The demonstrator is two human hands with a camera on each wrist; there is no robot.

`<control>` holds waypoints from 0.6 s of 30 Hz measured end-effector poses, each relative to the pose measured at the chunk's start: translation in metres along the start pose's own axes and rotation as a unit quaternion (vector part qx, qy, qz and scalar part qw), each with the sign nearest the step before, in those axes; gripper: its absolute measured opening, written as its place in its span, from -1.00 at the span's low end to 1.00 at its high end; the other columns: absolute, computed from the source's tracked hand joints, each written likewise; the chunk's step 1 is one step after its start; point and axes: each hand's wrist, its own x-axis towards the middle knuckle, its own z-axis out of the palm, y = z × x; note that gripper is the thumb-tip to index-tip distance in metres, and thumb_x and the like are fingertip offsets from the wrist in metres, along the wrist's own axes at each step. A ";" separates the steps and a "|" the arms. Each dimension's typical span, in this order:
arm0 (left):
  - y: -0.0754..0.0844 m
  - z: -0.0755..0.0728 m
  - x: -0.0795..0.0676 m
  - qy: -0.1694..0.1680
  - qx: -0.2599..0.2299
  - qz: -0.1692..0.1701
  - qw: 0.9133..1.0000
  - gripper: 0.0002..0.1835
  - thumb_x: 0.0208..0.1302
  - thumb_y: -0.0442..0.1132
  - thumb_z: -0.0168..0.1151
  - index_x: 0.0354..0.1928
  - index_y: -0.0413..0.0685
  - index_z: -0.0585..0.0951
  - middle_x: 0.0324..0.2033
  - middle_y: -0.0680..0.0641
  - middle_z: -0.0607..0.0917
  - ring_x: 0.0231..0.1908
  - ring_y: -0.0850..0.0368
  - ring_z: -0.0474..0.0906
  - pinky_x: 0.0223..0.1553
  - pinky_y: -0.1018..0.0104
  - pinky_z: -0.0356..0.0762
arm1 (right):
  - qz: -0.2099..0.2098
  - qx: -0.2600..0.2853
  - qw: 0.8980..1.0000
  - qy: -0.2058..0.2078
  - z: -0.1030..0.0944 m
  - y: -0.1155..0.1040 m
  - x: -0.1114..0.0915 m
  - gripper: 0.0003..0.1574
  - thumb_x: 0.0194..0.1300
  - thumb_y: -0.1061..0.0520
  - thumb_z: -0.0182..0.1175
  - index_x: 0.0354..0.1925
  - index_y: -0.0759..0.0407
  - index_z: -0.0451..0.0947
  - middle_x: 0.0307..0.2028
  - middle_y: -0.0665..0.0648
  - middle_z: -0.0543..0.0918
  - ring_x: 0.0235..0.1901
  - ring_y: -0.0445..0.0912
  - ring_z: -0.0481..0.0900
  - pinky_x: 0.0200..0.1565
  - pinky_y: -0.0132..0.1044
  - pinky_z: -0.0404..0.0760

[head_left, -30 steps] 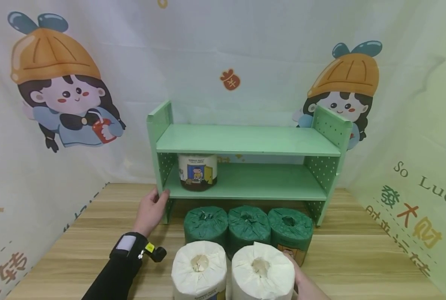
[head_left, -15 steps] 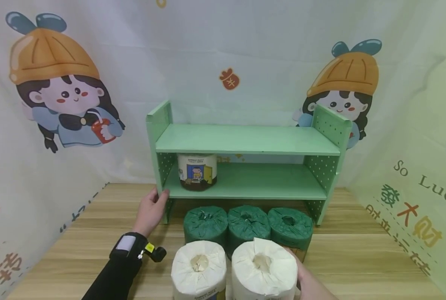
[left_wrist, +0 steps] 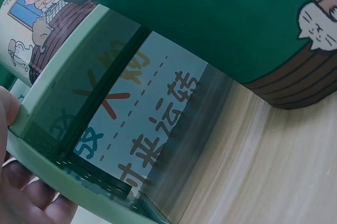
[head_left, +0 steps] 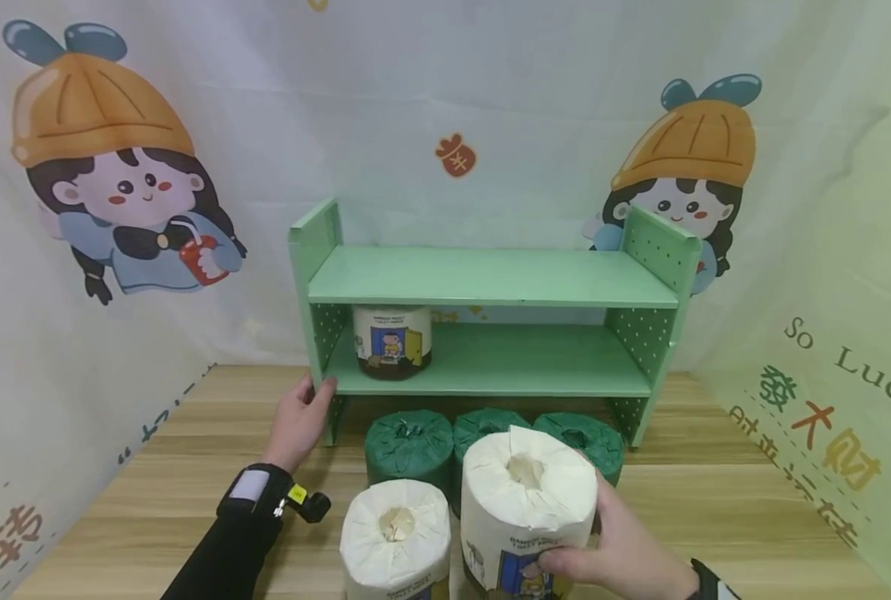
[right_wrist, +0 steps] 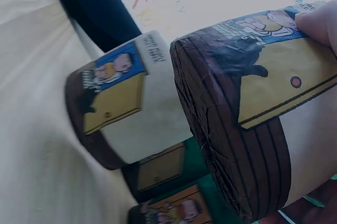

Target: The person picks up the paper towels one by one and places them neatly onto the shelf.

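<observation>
My right hand [head_left: 628,542] grips a white-wrapped toilet roll [head_left: 520,500] at its right side, thumb on the front picture. In the right wrist view this toilet roll [right_wrist: 253,108] hangs tilted, its dark brown base off the table. Another white toilet roll [head_left: 396,542] stands upright to its left. Several green-wrapped toilet rolls [head_left: 409,450] stand in a row behind, partly hidden. My left hand [head_left: 300,423] holds the left side panel of the green shelf rack [head_left: 493,275]. In the left wrist view the thumb lies on the inner edge, fingers outside the panel [left_wrist: 58,176].
One white toilet roll [head_left: 392,342] stands at the left end of the rack's lower board [head_left: 528,358]. The wooden table [head_left: 715,500] extends on both sides. A printed cloth [head_left: 535,125] hangs behind and at the sides.
The right-hand white toilet roll has risen off the table and now hides more of the green rolls. My right hand has come up with it. The left hand stays on the rack.
</observation>
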 end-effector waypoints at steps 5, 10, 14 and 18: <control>0.001 -0.001 0.000 0.002 0.007 0.001 1.000 -0.55 0.56 0.03 -0.02 0.24 -0.12 0.53 0.09 -0.21 0.59 0.05 -0.02 0.46 0.03 -0.10 0.45 | -0.031 0.015 0.999 -0.003 -0.004 -0.005 0.016 0.06 0.10 0.37 0.36 0.44 0.30 0.01 0.20 0.33 0.38 0.11 0.23 0.41 0.03 -0.04 0.58; 0.002 -0.002 0.000 0.000 0.002 0.003 1.000 -0.56 0.56 0.01 -0.01 0.23 -0.13 0.53 0.08 -0.21 0.59 0.04 -0.03 0.46 0.02 -0.11 0.45 | -0.035 -0.014 0.999 0.006 -0.009 -0.011 0.030 0.05 0.13 0.33 0.39 0.45 0.22 0.05 0.21 0.27 0.40 0.13 0.18 0.41 0.05 -0.07 0.56; 0.002 -0.002 -0.001 -0.001 0.001 0.005 1.000 -0.56 0.56 0.01 -0.01 0.23 -0.15 0.53 0.09 -0.22 0.59 0.05 -0.03 0.46 0.03 -0.11 0.46 | -0.022 -0.078 0.996 0.027 -0.015 -0.015 0.040 0.07 0.11 0.25 0.44 0.45 0.13 0.09 0.20 0.17 0.43 0.12 0.09 0.43 0.07 -0.05 0.52; 0.001 -0.002 -0.001 0.001 0.006 0.008 1.000 -0.55 0.56 0.01 -0.02 0.22 -0.16 0.54 0.08 -0.23 0.60 0.03 -0.04 0.47 0.01 -0.10 0.47 | -0.005 -0.124 0.991 0.045 -0.022 -0.018 0.052 0.06 0.10 0.16 0.47 0.44 0.03 0.13 0.19 0.09 0.45 0.12 0.00 0.43 0.10 0.10 0.43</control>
